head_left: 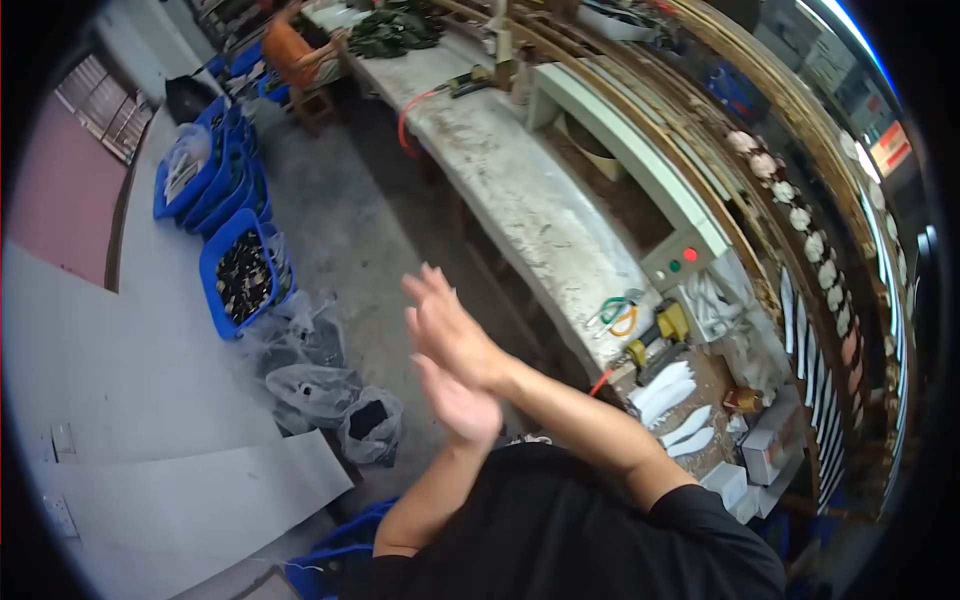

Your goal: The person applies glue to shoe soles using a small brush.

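My right hand [452, 328] is held up over the floor beside the workbench, its fingers stretched out and slightly blurred. Just below it, my left hand [462, 408] touches or nearly touches its palm side, with fingers extended and partly hidden. Nothing shows in either hand. To their right, on the workbench [520, 205], lie scissors with green handles [613, 309] and orange handles [624, 321]. Near them are a yellow and black tool [660, 332] and several white strips [664, 393].
Blue baskets [205, 272] and clear plastic bags [310, 392] stand on the left. A pale machine frame [640, 135] with red and green buttons spans the bench. A person in orange [292, 48] sits at its far end. Shelves [700, 160] line the right.
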A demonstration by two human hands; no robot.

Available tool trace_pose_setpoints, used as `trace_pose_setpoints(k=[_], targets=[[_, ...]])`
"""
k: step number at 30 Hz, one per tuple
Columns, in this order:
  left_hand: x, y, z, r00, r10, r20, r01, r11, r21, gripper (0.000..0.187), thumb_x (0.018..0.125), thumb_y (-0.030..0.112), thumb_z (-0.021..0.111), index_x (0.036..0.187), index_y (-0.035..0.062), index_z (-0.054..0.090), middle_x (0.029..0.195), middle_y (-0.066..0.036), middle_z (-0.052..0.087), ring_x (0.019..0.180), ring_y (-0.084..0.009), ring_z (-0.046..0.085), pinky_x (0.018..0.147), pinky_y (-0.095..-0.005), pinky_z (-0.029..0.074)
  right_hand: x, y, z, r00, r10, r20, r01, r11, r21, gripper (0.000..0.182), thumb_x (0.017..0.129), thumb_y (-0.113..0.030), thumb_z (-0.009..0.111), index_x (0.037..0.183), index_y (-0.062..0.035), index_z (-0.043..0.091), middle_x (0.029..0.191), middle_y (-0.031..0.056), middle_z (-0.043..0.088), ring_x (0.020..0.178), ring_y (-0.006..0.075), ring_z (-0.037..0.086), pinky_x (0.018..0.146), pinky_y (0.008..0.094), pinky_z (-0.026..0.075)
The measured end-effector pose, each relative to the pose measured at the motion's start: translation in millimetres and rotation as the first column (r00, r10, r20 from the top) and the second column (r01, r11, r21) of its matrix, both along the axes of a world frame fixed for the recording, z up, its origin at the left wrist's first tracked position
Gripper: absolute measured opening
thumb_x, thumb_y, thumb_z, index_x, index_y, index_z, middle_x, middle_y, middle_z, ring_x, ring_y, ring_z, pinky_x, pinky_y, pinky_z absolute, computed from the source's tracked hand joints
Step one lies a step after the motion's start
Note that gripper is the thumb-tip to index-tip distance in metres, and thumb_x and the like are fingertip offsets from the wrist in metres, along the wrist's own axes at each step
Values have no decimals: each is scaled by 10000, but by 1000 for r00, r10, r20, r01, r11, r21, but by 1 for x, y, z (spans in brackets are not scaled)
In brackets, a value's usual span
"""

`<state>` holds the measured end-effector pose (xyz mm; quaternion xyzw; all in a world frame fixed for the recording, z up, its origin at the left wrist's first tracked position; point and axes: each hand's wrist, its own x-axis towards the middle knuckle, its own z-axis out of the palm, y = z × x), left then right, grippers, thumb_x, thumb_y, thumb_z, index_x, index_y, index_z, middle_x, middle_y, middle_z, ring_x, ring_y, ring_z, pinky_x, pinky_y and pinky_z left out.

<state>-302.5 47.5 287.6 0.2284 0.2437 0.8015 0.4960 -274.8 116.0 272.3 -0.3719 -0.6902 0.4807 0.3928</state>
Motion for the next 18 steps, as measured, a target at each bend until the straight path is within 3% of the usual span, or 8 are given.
trace_pose_setpoints(k=[1, 5, 7, 8, 10, 15, 17, 18], targets=[[-22, 1, -4, 1000, 18, -6, -18, 1000, -7, 666, 1121, 457, 320, 1647, 64, 210, 1678, -151, 312, 1535, -259, 320, 1272, -418, 191, -20, 21, 3, 997, -16, -81, 11, 998, -57, 653, 1130, -495, 274, 1564, -30, 418, 1704, 209, 216, 1600, 345, 115, 1290, 477, 86], [-114, 37, -53, 987, -98, 130, 91, 994, 62, 637, 1119, 457, 369, 1640, 109, 261, 1672, -128, 335, 1527, -258, 336, 1257, -408, 238, -79, 14, -17, 977, 213, -28, -207, 967, 150, 562, 1130, -386, 330, 1578, -57, 416, 1707, 177, 234, 1595, 362, 134, 1288, 513, 142], [-127, 52, -96, 957, 289, 9, -288, 954, 82, 563, 1123, 428, 362, 1597, 125, 365, 1647, -106, 384, 1513, -256, 357, 1229, -401, 308, -100, 3, 4, 963, 224, 152, -244, 961, 129, 547, 1122, -378, 360, 1553, -57, 462, 1684, 202, 282, 1592, 376, 148, 1281, 520, 162], [-143, 58, -114, 964, 266, 16, -267, 960, 87, 563, 1123, 428, 362, 1597, 125, 365, 1647, -106, 384, 1513, -256, 357, 1229, -401, 308, -113, 11, -1, 967, 201, 158, -222, 966, 133, 547, 1122, -378, 360, 1553, -57, 462, 1684, 202, 282, 1592, 376, 148, 1281, 520, 162], [-182, 74, -141, 945, 169, 279, -177, 984, 5, 545, 1122, 409, 356, 1574, 107, 387, 1609, -90, 428, 1488, -284, 390, 1203, -429, 356, -141, 40, -17, 925, 371, 86, -371, 928, -13, 601, 1085, -478, 415, 1501, -60, 531, 1641, 168, 388, 1574, 360, 225, 1282, 533, 177], [-219, 129, -98, 959, 85, 269, -56, 992, -110, 553, 1112, 429, 372, 1545, 87, 403, 1567, -124, 453, 1451, -318, 430, 1198, -462, 354, -195, 126, -51, 932, 325, 164, -333, 942, 28, 558, 1085, -474, 415, 1418, -64, 594, 1542, 137, 528, 1493, 384, 382, 1261, 503, 242], [-246, 174, -108, 952, 182, 246, -129, 968, -216, 552, 1107, 433, 383, 1535, 85, 413, 1547, -137, 468, 1433, -322, 449, 1189, -464, 362, -201, 138, -44, 914, 349, 206, -313, 931, -188, 530, 1098, -428, 423, 1438, -52, 576, 1574, 116, 498, 1476, 374, 396, 1254, 525, 245], [-264, 197, -118, 933, 288, 216, -208, 920, -331, 552, 1103, 436, 393, 1525, 82, 423, 1528, -149, 483, 1414, -326, 469, 1181, -466, 369, -206, 150, -59, 903, 426, 53, -428, 903, 36, 513, 1082, -410, 462, 1453, -71, 564, 1549, 119, 527, 1416, 364, 477, 1207, 485, 334]])
